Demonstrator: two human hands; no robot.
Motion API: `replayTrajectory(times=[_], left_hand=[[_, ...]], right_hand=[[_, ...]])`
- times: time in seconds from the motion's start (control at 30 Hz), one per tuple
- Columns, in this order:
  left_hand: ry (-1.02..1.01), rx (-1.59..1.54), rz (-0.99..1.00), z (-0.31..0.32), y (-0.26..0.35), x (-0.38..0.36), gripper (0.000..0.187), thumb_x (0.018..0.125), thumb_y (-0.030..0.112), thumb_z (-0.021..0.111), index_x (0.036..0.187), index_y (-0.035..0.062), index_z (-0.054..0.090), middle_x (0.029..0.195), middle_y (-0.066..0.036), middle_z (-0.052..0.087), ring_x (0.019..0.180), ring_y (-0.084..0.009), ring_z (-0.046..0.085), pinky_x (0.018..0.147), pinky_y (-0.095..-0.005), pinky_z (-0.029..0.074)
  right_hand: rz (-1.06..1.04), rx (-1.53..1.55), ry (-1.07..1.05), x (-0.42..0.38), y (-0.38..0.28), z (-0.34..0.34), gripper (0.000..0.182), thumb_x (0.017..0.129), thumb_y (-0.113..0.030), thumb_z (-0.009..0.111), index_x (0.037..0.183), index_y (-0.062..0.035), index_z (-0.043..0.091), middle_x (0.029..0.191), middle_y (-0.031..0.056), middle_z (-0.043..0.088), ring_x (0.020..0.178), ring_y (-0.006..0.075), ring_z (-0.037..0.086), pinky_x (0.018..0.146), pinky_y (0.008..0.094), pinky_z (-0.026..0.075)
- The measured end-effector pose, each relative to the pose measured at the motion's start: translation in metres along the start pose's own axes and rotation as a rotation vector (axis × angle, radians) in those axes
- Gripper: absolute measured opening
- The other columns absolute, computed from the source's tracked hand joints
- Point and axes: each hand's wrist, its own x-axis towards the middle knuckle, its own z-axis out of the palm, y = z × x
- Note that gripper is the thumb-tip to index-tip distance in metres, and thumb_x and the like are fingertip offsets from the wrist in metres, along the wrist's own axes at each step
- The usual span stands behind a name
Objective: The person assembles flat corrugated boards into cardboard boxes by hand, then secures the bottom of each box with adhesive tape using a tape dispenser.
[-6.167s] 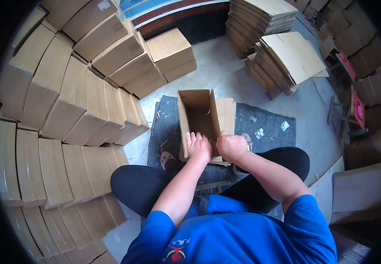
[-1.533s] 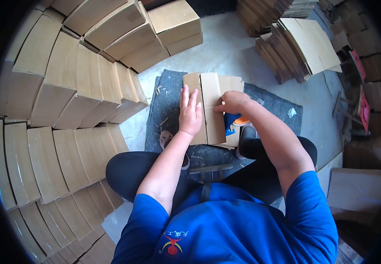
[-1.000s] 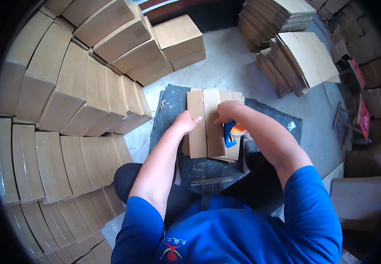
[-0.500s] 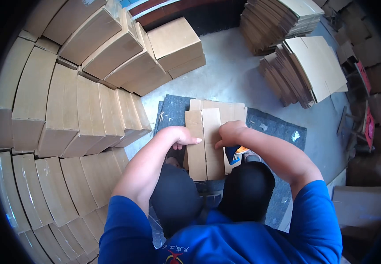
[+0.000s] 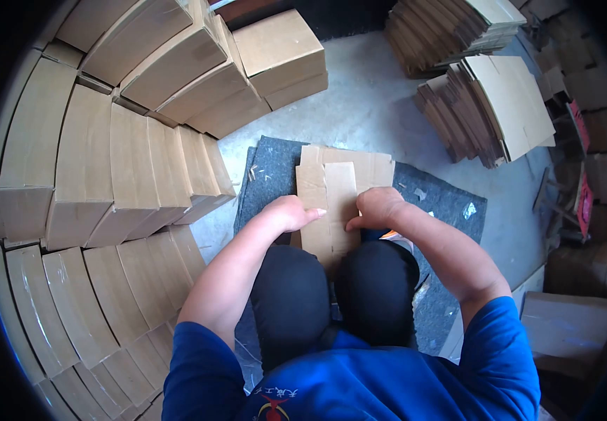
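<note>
A brown cardboard box point(image 5: 317, 235), its two long top flaps folded inward side by side, stands between my hands just beyond my knees. My left hand point(image 5: 291, 212) grips its left side, with the thumb lying on the top flap and the other fingers curled out of sight. On the opposite side my right hand point(image 5: 380, 205) is closed at the edge, thumb pointing down along the flap. A further cardboard flap point(image 5: 375, 168) sticks out at the far end. Something dark blue shows under my right hand, mostly hidden, with a bit of orange beside it.
Stacked closed cartons point(image 5: 79, 158) line the left side. Flattened cardboard stacks point(image 5: 510, 105) stand at the upper right. A dark grey mat point(image 5: 450, 207) with scraps on it lies under the box. Pink-red panels point(image 5: 584, 203) show at the far right.
My knees have come closer together around the near end of the box. Both hands keep to its sides, with slight shifts. The dark blue thing under my right hand shows less.
</note>
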Motion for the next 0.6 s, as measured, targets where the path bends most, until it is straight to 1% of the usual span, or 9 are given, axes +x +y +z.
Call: replayTrajectory(times=[0.07, 0.2, 0.3, 0.4, 0.47, 0.5, 0.53, 0.57, 0.6], left_hand=[[0.025, -0.017, -0.014, 0.001, 0.000, -0.003, 0.074, 0.088, 0.065, 0.059, 0.122, 0.0001, 0.066, 0.121, -0.026, 0.065, 0.114, -0.0374, 0.062, 0.098, -0.0403, 0.049], [0.064, -0.017, -0.034, 0.000, 0.008, -0.016, 0.076, 0.086, 0.067, 0.059, 0.121, 0.0006, 0.067, 0.121, -0.025, 0.066, 0.113, -0.0370, 0.063, 0.098, -0.0403, 0.049], [0.104, -0.019, -0.013, 0.006, 0.003, -0.015, 0.080, 0.088, 0.070, 0.053, 0.117, -0.0033, 0.067, 0.123, -0.022, 0.066, 0.115, -0.0341, 0.064, 0.098, -0.0413, 0.050], [0.110, -0.015, -0.032, 0.001, 0.009, -0.028, 0.079, 0.089, 0.069, 0.052, 0.118, -0.0030, 0.067, 0.123, -0.021, 0.066, 0.115, -0.0340, 0.064, 0.098, -0.0417, 0.050], [0.146, 0.045, -0.066, -0.002, 0.016, -0.039, 0.073, 0.091, 0.065, 0.054, 0.117, -0.0017, 0.068, 0.121, -0.019, 0.068, 0.113, -0.0331, 0.065, 0.097, -0.0413, 0.050], [0.155, 0.041, -0.056, -0.003, 0.018, -0.044, 0.073, 0.091, 0.065, 0.054, 0.117, -0.0017, 0.068, 0.121, -0.019, 0.068, 0.113, -0.0331, 0.065, 0.097, -0.0413, 0.050], [0.231, 0.089, -0.053, -0.004, 0.020, -0.048, 0.070, 0.091, 0.062, 0.056, 0.115, -0.0025, 0.068, 0.117, -0.020, 0.069, 0.111, -0.0338, 0.065, 0.094, -0.0412, 0.051], [0.307, 0.137, -0.049, -0.004, 0.021, -0.052, 0.067, 0.091, 0.059, 0.058, 0.113, -0.0033, 0.068, 0.114, -0.020, 0.070, 0.109, -0.0344, 0.066, 0.092, -0.0412, 0.052], [0.313, 0.133, -0.038, 0.001, 0.021, -0.051, 0.067, 0.091, 0.059, 0.058, 0.113, -0.0033, 0.068, 0.114, -0.020, 0.070, 0.109, -0.0344, 0.066, 0.092, -0.0412, 0.052]], right_hand=[[0.013, -0.006, 0.006, 0.000, -0.001, 0.001, 0.056, 0.081, -0.059, 0.071, 0.102, -0.0066, 0.075, 0.104, 0.0140, 0.073, 0.103, 0.0292, 0.068, 0.091, 0.0378, 0.053], [0.052, -0.022, 0.046, -0.004, -0.003, 0.003, 0.056, 0.079, -0.059, 0.072, 0.101, -0.0068, 0.075, 0.101, 0.0139, 0.073, 0.101, 0.0294, 0.069, 0.089, 0.0379, 0.054], [0.046, -0.105, 0.125, -0.012, 0.001, 0.006, 0.053, 0.079, -0.057, 0.073, 0.099, -0.0072, 0.075, 0.100, 0.0133, 0.074, 0.101, 0.0295, 0.069, 0.088, 0.0382, 0.054], [0.155, -0.188, 0.197, -0.035, 0.017, -0.006, 0.045, 0.078, -0.050, 0.075, 0.097, -0.0094, 0.075, 0.099, 0.0122, 0.074, 0.098, 0.0288, 0.070, 0.085, 0.0374, 0.055], [0.222, -0.153, 0.339, -0.064, 0.029, -0.018, 0.037, 0.079, -0.045, 0.075, 0.090, -0.0095, 0.075, 0.091, 0.0111, 0.074, 0.091, 0.0283, 0.071, 0.082, 0.0384, 0.055], [0.236, -0.082, 0.419, -0.081, 0.035, -0.024, 0.038, 0.078, -0.045, 0.075, 0.090, -0.0090, 0.075, 0.090, 0.0115, 0.073, 0.090, 0.0283, 0.071, 0.081, 0.0385, 0.055], [0.251, -0.010, 0.500, -0.098, 0.041, -0.030, 0.038, 0.078, -0.044, 0.076, 0.090, -0.0086, 0.075, 0.089, 0.0119, 0.073, 0.089, 0.0284, 0.071, 0.081, 0.0386, 0.055], [0.214, 0.064, 0.631, -0.115, 0.043, -0.032, 0.031, 0.080, -0.036, 0.078, 0.093, -0.0073, 0.076, 0.088, 0.0112, 0.073, 0.082, 0.0249, 0.072, 0.075, 0.0366, 0.057], [0.171, 0.279, 0.742, -0.129, 0.042, -0.032, 0.027, 0.082, -0.031, 0.078, 0.094, -0.0070, 0.075, 0.086, 0.0104, 0.073, 0.079, 0.0223, 0.071, 0.073, 0.0349, 0.057]])
